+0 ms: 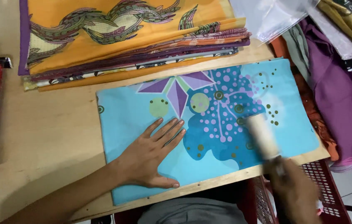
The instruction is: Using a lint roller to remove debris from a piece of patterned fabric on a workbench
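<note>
On the wooden worktop (51, 132), our left hand (151, 155) lies flat with fingers spread, pressing down the near edge of a folded blue cloth (134, 116) printed with purple petals and dots. Behind it sits a stack of folded fabrics (122, 37), orange on top. Farther right, our right hand (294, 188), blurred in motion, is closed around the handle of a lint roller (263, 137) that rests on the cloth's dark blue patch. We judge the rolling goes best with the flat hand holding the cloth taut and smooth, strokes straight and overlapping. A purple garment (342, 91) lies at far right, a red basket (329, 191) below.
</note>
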